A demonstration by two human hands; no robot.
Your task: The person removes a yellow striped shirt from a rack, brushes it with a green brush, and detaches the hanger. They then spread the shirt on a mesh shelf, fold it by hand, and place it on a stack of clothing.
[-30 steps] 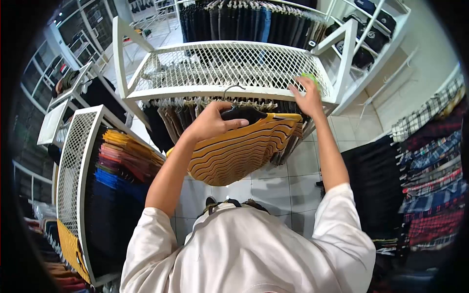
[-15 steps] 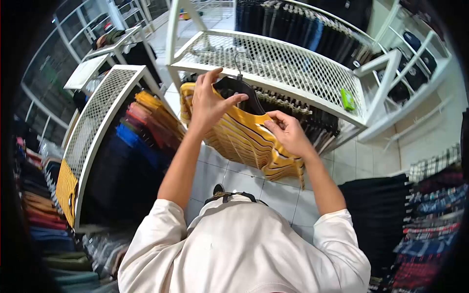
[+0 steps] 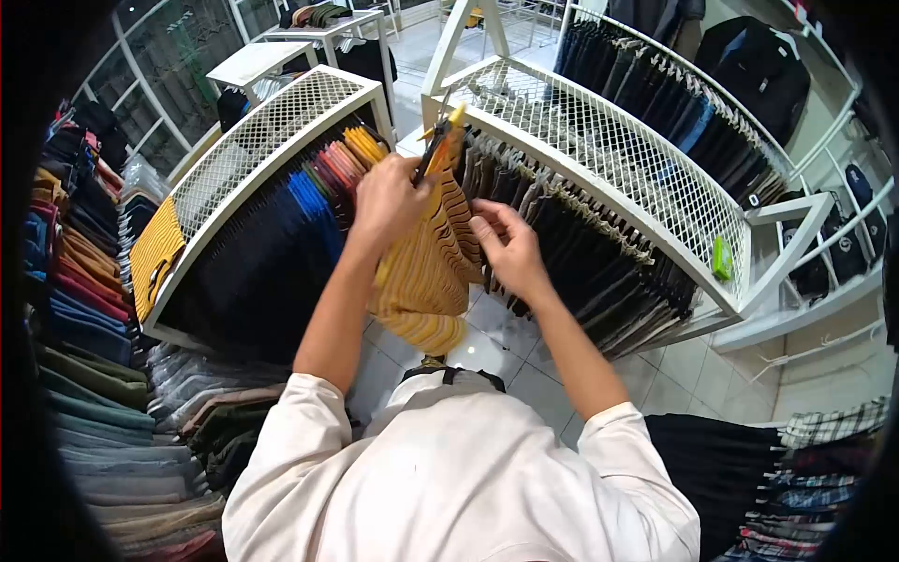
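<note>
A yellow striped shirt (image 3: 421,262) hangs in front of me, turned nearly edge-on, on a dark hanger (image 3: 434,155). My left hand (image 3: 389,201) is closed round the hanger and the shirt's neck area. Just right of the shirt is my right hand (image 3: 508,245), its fingers apart, with the fingertips close to the fabric. Whether those fingertips touch the cloth is hard to tell. The lower part of the shirt hangs over the floor and is slightly blurred.
Left stands a mesh-topped rack (image 3: 272,112) of dark, blue, red and yellow clothes, with a folded yellow striped garment (image 3: 156,248) on top. Right is another mesh-topped rack (image 3: 599,140) of dark trousers, bearing a green packet (image 3: 722,258). Plaid shirts (image 3: 815,487) hang lower right.
The view has swung left. The shirt has turned from facing me to edge-on and moved toward the left rack. My right hand has let go of its neckline, while my left hand has closed on the hanger.
</note>
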